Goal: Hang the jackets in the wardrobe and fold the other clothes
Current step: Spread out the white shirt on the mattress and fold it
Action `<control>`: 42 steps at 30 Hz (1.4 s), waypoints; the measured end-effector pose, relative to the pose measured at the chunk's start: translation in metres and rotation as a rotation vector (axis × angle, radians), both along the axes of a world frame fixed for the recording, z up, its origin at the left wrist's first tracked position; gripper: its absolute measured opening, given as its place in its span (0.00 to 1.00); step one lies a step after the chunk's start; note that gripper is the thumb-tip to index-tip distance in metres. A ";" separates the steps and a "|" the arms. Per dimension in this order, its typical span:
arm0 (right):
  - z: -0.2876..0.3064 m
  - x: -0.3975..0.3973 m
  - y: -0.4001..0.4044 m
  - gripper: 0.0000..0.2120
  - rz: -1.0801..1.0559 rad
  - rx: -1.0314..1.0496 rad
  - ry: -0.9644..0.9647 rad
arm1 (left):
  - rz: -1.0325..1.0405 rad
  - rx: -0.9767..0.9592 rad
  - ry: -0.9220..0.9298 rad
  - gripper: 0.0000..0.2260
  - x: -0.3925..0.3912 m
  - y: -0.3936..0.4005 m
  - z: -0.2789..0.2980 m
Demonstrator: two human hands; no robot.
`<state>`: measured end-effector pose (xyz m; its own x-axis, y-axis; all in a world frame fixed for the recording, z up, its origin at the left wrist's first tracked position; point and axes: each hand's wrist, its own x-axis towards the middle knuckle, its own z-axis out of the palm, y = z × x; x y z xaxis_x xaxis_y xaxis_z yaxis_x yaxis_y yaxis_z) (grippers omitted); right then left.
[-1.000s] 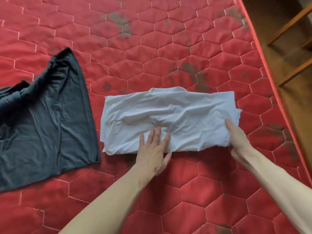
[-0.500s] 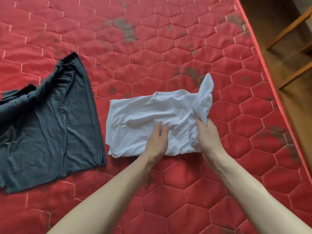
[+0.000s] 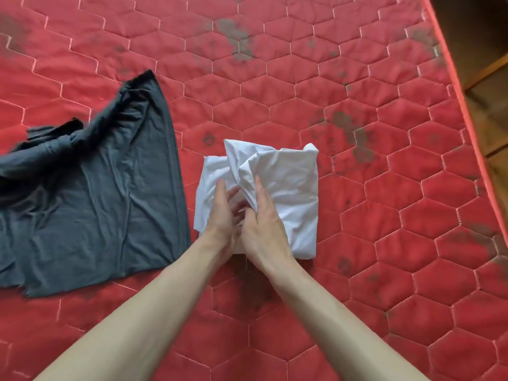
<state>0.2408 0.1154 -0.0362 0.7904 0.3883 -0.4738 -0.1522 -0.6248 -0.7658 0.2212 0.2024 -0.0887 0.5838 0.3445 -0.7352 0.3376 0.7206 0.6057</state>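
On the red quilted mattress [image 3: 275, 78], near its middle, the white garment [image 3: 286, 188] is lying as a compact, roughly square bundle. A second ago it was a long band stretched across; half a second ago its right end was being lifted; now that end is lying folded over the left part, with a loose corner sticking up at the far edge.

Right hand [image 3: 261, 224] is resting on the near-left part of the bundle, thumb and fingers pinching a ridge of the folded-over layer. It has travelled leftward since the earlier frames.

Left hand [image 3: 222, 215] is sitting just beside it, touching it, fingers fairly straight and pressing on the lower layer; not gripping.

Dark grey garment [image 3: 96, 193] is lying spread and rumpled to the left, just apart from the white one, unchanged.

Beyond the mattress's right edge, wooden floor [image 3: 483, 37] is showing.
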 end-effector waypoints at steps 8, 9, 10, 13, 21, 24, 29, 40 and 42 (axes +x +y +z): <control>-0.032 -0.009 0.013 0.37 0.157 -0.029 0.066 | -0.241 0.502 0.042 0.06 -0.015 0.035 0.000; -0.033 -0.009 0.013 0.39 0.191 -0.016 0.078 | -0.256 0.567 0.072 0.05 -0.016 0.036 -0.004; -0.034 -0.009 0.011 0.40 0.235 -0.003 0.083 | -0.272 0.616 0.103 0.07 -0.017 0.036 -0.007; -0.036 -0.002 -0.002 0.34 0.269 0.061 0.109 | -0.262 0.656 0.141 0.04 -0.020 0.045 -0.015; -0.060 0.063 -0.065 0.20 0.260 -0.182 -0.681 | -0.163 0.500 0.263 0.10 -0.029 0.060 -0.038; -0.073 0.088 -0.071 0.26 0.505 -0.380 -0.730 | -0.120 0.430 0.298 0.09 -0.027 0.060 -0.048; -0.093 0.104 -0.049 0.32 0.597 -0.500 -0.657 | -0.082 0.410 0.279 0.11 -0.027 0.058 -0.053; -0.112 0.082 -0.019 0.33 0.492 -0.540 -0.658 | -0.257 1.604 0.142 0.12 -0.036 0.040 -0.020; -0.115 0.066 -0.019 0.31 0.529 -0.469 -0.718 | -0.550 1.690 -0.060 0.16 -0.030 0.024 -0.025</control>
